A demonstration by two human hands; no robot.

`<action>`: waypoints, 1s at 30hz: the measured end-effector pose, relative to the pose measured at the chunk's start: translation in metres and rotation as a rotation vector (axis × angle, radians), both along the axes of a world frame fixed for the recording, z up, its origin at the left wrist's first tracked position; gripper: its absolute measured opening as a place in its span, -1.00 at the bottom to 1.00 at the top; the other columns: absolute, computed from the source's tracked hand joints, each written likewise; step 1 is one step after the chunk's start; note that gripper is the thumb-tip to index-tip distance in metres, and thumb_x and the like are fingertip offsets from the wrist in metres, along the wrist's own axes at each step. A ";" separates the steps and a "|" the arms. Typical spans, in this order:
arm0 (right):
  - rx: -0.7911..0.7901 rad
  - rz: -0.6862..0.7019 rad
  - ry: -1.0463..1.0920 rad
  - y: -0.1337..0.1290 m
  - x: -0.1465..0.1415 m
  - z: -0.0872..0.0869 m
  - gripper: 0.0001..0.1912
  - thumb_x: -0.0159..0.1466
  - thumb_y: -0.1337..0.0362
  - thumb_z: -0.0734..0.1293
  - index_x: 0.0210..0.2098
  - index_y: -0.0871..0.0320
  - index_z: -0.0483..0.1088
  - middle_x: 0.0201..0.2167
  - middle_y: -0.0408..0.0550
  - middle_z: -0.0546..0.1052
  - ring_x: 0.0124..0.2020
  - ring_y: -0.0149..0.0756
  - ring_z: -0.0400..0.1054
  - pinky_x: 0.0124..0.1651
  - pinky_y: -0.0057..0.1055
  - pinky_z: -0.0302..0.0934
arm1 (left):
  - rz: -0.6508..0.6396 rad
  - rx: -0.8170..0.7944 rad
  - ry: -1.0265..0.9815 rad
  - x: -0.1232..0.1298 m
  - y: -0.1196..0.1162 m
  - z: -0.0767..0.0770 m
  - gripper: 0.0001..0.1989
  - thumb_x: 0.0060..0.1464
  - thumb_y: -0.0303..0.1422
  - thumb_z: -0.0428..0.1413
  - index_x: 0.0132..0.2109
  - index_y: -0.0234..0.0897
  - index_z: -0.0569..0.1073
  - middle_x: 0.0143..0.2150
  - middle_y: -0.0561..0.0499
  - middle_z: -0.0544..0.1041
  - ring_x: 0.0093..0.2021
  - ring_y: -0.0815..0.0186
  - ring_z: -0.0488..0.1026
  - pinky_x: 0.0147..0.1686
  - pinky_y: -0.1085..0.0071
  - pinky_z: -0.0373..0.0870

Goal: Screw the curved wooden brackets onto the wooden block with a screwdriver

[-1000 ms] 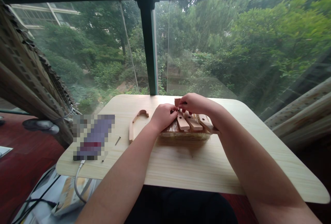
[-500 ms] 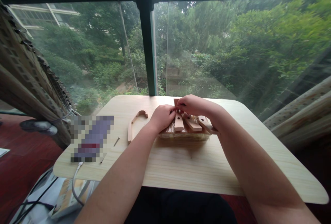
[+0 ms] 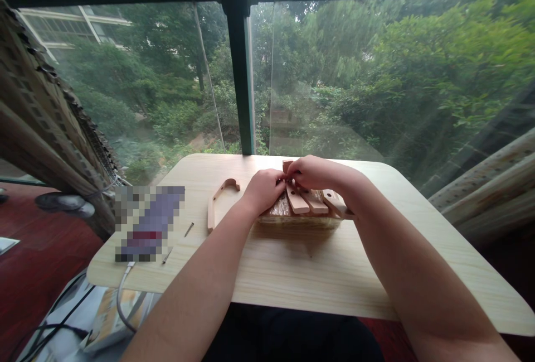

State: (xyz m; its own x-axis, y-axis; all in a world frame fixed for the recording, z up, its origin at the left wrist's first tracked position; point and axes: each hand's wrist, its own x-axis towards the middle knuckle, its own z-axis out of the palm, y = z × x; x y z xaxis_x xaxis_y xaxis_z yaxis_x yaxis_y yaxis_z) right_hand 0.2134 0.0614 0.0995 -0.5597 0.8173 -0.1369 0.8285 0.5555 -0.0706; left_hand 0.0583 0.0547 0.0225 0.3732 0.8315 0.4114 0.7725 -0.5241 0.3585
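Observation:
My left hand (image 3: 264, 189) is closed, its thumb and fingers pinched at the far end of a light wooden strip (image 3: 297, 202) with a hole. From the far right my right hand (image 3: 307, 172) meets it there, fingers bent at the same end and hiding what lies between them. The strip rests slantwise on a block wrapped in clear plastic (image 3: 288, 223). Two more wooden strips lie on the block: a middle strip (image 3: 316, 203) and a right strip (image 3: 333, 200) with a dark hole. Behind the fingers stands the end of a wooden piece (image 3: 287, 165).
A hooked wooden frame (image 3: 212, 208) lies left of my left forearm. Further left are a dark screw (image 3: 189, 229), a thin metal piece (image 3: 167, 256) and a blurred phone-like object (image 3: 152, 222) with a white cable (image 3: 121, 295). The pale wooden table (image 3: 288, 284) abuts the window.
The near end of the left wooden strip has swung to the right, close to the middle strip. My right hand has shifted slightly; both hands stay together at the far end.

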 end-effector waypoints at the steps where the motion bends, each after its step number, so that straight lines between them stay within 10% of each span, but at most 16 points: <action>1: -0.029 -0.001 0.013 0.000 0.001 0.001 -0.70 0.18 0.40 0.21 -0.24 0.16 0.56 -0.39 -0.07 0.57 -0.46 -0.41 0.26 -0.42 -0.49 0.01 | -0.003 -0.002 -0.008 0.000 0.000 0.000 -0.75 0.08 -0.48 0.01 -0.24 -0.35 0.61 -0.24 -0.12 0.63 -0.23 0.21 0.50 -0.22 0.38 0.35; 30: -0.199 0.116 0.351 0.017 0.013 -0.009 -0.76 0.16 0.30 0.29 -0.31 0.21 0.59 -0.48 -0.13 0.55 -0.47 -0.43 0.29 -0.35 -0.51 0.11 | 0.126 0.069 -0.169 -0.001 0.001 -0.006 -0.67 0.04 -0.54 -0.02 -0.25 -0.22 0.64 -0.36 -0.03 0.52 -0.31 0.28 0.44 -0.26 0.42 0.37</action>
